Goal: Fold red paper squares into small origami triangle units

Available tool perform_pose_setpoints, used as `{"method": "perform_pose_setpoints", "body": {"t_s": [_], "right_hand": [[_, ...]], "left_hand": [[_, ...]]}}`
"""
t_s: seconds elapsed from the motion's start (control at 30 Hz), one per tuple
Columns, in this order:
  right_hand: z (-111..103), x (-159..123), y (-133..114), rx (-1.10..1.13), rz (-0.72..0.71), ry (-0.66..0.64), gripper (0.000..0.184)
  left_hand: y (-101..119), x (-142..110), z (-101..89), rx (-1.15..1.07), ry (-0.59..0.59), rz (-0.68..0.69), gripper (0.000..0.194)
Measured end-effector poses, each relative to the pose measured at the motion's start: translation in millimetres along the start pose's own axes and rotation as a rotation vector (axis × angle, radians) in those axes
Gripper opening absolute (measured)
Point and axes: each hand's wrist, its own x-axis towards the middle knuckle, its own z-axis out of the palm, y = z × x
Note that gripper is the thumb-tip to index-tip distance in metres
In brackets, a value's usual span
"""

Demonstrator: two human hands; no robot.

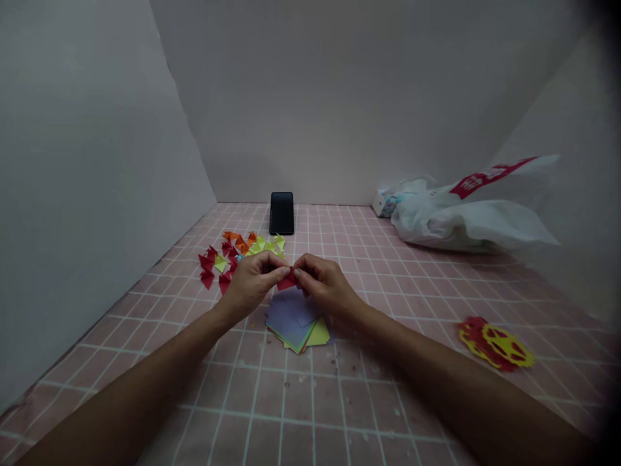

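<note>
A small piece of folded red paper (286, 281) is pinched between my two hands, just above a paper stack. My left hand (255, 277) grips its left side between thumb and fingers. On its right side, my right hand (324, 282) holds it the same way. Below them lies the stack of square paper (292, 318), lilac on top, with yellow and green corners sticking out. Left of my left hand, several small folded paper figures (207, 260) in red, orange and yellow are grouped on the table; some are partly hidden behind the hand.
A black phone (282, 213) stands at the back of the pink tiled-pattern tabletop (320, 414). A white plastic bag (451, 217) and a small box (383, 202) are at the back right. Red and yellow paper cutouts (504, 344) lie on the right. Pale walls (301, 103) enclose the table.
</note>
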Motion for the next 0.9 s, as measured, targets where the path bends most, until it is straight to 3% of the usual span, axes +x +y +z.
{"method": "perform_pose_setpoints", "body": {"t_s": [0.3,0.57,0.9], "right_hand": [[0,2,0,0.091,0.039,-0.024,0.025],[6,-1,-4,0.16,0.116,-0.034,0.023],[11,-5,-4,0.178,0.134,-0.017,0.026]], "left_hand": [[-3,-3,3.1,-0.067,0.049,-0.009,0.012],[-4,-5,9.1,-0.165,0.128,-0.019,0.023],[-1,-14,18.9,-0.098,0.257,0.045,0.016]]}}
